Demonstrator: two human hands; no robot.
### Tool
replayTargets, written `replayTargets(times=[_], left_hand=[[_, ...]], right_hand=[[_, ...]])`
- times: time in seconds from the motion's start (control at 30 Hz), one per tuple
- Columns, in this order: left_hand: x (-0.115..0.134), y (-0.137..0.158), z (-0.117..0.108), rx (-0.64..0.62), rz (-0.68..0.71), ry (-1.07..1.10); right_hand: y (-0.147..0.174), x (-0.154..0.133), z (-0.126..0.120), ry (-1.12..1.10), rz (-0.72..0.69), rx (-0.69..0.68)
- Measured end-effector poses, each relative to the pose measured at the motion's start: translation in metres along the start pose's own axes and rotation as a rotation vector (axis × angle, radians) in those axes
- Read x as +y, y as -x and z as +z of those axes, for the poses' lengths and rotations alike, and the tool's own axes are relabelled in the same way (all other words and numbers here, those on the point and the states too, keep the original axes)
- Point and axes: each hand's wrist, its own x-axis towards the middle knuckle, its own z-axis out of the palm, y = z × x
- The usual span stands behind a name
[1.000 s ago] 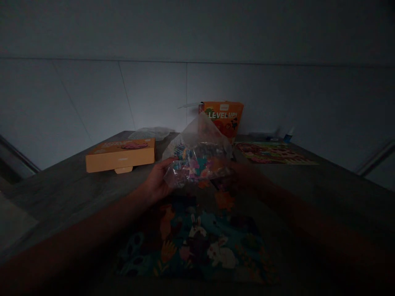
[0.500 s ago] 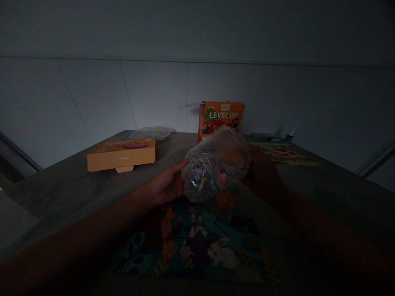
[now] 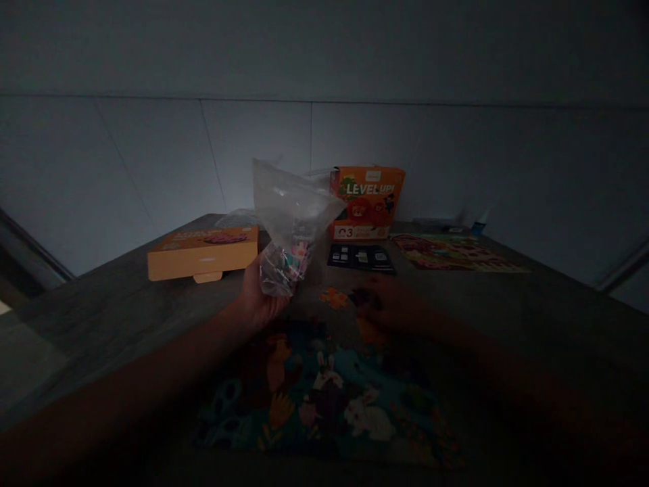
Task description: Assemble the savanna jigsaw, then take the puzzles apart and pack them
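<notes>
My left hand is closed around a clear plastic bag with colourful puzzle pieces inside, held above the table. My right hand, dim and somewhat blurred, is low over the table with its fingers closed at a dark puzzle piece. Just left of those fingers lies an orange puzzle piece. Another orange patch shows below the hand, its outline unclear. Nearest to me lies a colourful picture with rabbits, a fox-like animal and plants, flat on the table.
On the left lies a flat orange box. An upright orange "LEVEL UP!" box stands at the back, a dark printed card before it. A second picture sheet and a small blue bottle are at right. More clear plastic lies behind.
The plastic bag has moved left and is tilted upright in my left hand. My right hand has left the bag and come down to the table, by the puzzle pieces.
</notes>
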Motion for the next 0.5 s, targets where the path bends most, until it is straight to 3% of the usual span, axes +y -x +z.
replayTargets(times=[0.1, 0.5], left_hand=[[0.000, -0.002, -0.001, 0.038, 0.058, -0.014], [-0.001, -0.015, -0.012, 0.047, 0.085, -0.227]], right_hand=[[-0.002, 0.001, 0.000, 0.001, 0.020, -0.070], [-0.012, 0.010, 0.008, -0.190, 0.255, 0.041]])
